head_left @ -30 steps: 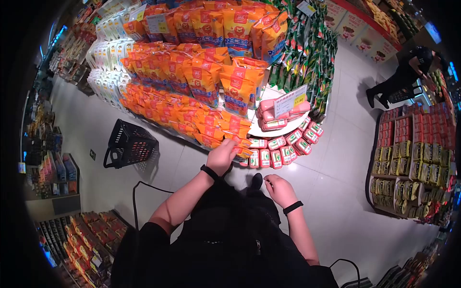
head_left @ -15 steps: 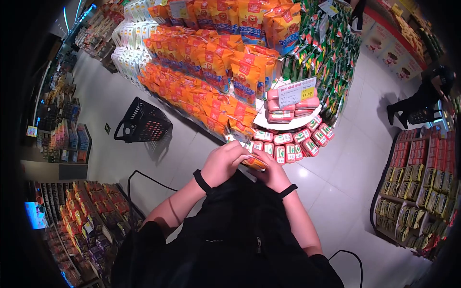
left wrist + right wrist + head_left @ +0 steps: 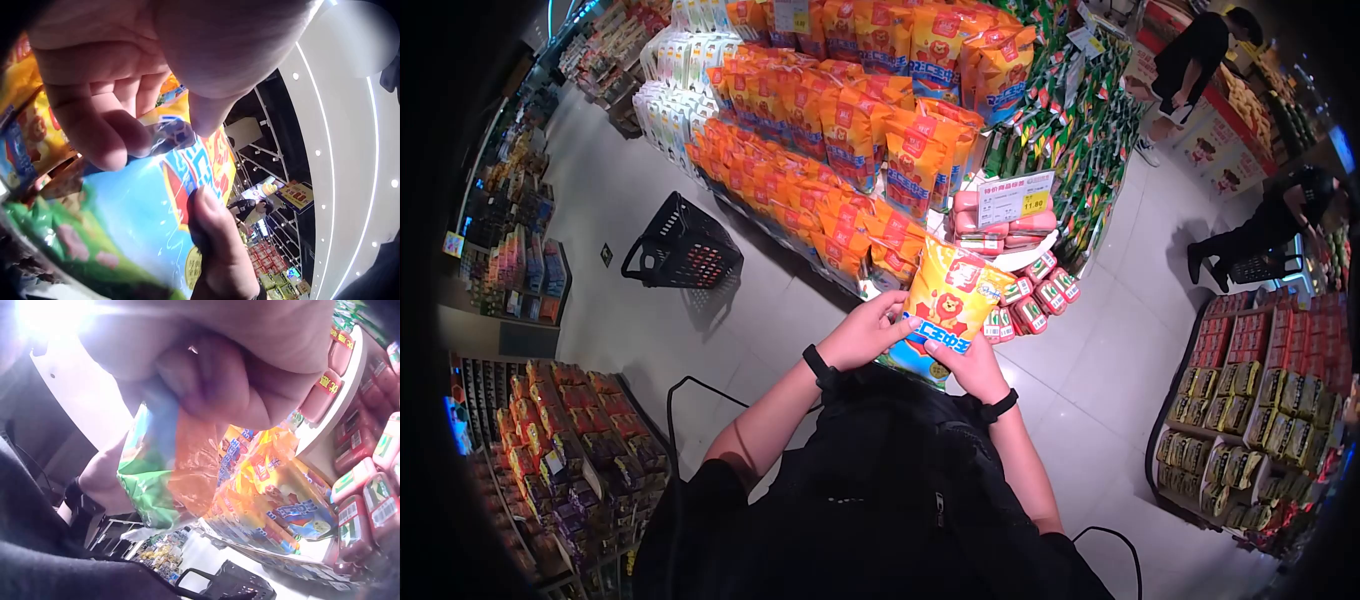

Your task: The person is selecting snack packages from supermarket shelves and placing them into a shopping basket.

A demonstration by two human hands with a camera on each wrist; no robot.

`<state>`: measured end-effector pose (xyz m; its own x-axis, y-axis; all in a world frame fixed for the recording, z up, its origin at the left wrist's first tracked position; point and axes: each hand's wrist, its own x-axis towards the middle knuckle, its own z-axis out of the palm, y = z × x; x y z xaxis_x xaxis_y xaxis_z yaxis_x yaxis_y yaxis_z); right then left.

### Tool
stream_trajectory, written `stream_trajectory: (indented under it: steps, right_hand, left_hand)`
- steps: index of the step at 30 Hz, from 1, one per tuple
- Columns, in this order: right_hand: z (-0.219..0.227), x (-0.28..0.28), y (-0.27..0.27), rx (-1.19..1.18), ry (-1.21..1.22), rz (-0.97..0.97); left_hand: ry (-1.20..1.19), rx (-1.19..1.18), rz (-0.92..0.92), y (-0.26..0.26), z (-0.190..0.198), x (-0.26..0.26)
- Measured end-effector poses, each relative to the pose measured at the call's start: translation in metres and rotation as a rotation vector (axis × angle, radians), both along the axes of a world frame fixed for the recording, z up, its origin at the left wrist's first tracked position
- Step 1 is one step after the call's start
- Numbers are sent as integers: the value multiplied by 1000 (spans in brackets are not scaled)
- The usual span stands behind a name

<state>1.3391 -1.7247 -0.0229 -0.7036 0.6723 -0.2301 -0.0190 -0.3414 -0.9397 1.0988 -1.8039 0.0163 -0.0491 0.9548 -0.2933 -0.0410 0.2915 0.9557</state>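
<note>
My left hand [image 3: 870, 330] and right hand [image 3: 972, 368] both grip a yellow-orange and blue bag [image 3: 950, 290] with a lion cartoon, held in front of my body. Its printed face is turned up toward me. The left thumb lies over the left side of the bag, and the right thumb presses on its lower front. In the left wrist view, the blue and green lower part of the bag [image 3: 119, 212] shows beneath the left fingers. From the right wrist, the curled right fingers cover the bag's near edge, and its back [image 3: 162, 469] shows green and orange.
Rows of orange bags [image 3: 830, 130] fill the display ahead. Pink packs [image 3: 1000, 235] with a price sign [image 3: 1015, 200] sit at its rounded end, and more packs [image 3: 1040, 290] lie below. A black basket [image 3: 685, 245] stands on the floor at left; two people [image 3: 1190, 65] are at right.
My left hand has come back from the display with the bag, and the right hand has joined it. The bag, lying low between the hands before, is now raised with its front showing.
</note>
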Motion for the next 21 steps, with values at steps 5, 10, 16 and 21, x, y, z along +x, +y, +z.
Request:
stream_trajectory:
  steps: [5, 10, 16, 21]
  right_hand:
    - [0, -1, 1, 82, -138, 27]
    - [-9, -9, 4, 329, -241, 4]
    - [-55, -39, 3, 683, -349, -24]
    - [-84, -82, 13, 657, -382, -64]
  left_hand:
    - [-112, 38, 34, -8, -30, 3]
    - [198, 8, -28, -18, -37, -8]
    - [267, -58, 47, -35, -56, -26]
    - [149, -172, 134, -60, -82, -66]
